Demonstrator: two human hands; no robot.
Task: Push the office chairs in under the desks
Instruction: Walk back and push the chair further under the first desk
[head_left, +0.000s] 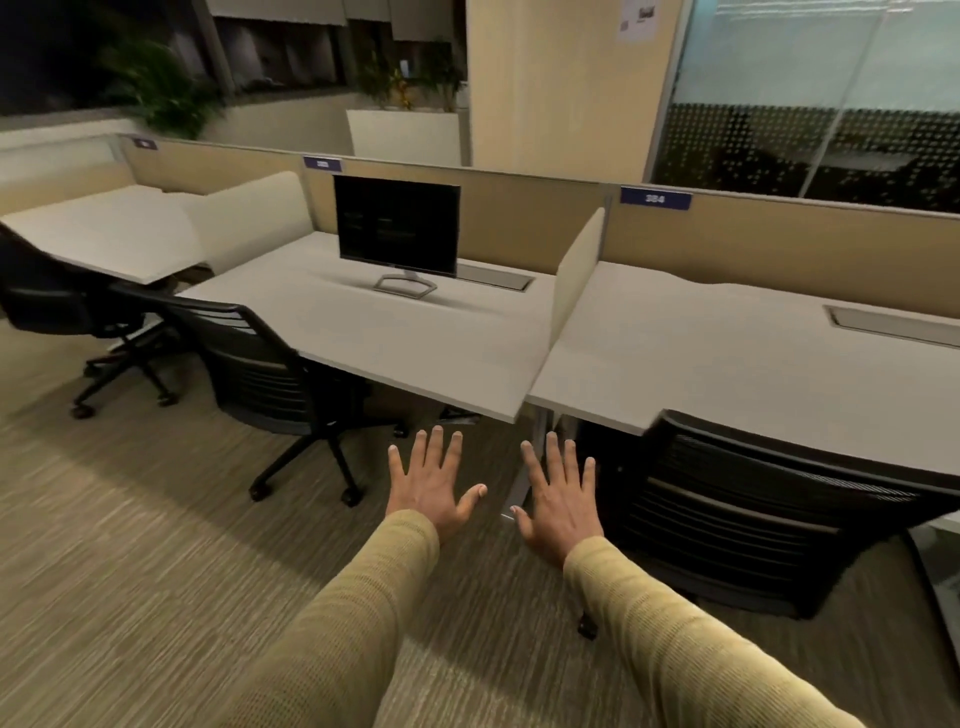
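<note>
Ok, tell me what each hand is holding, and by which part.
Nothing. The left hand and right hand are both open with fingers spread, touching no chair.

a dark blue tag (655, 198) on the top edge of the partition (779, 244) behind the right desk reads "384" in pale digits. two like tags, one (322, 164) above the monitor and one (145, 143) at the far left end of the partition, are too blurred to read. a paper notice (637, 20) on the pillar carries print too small to make out.
</note>
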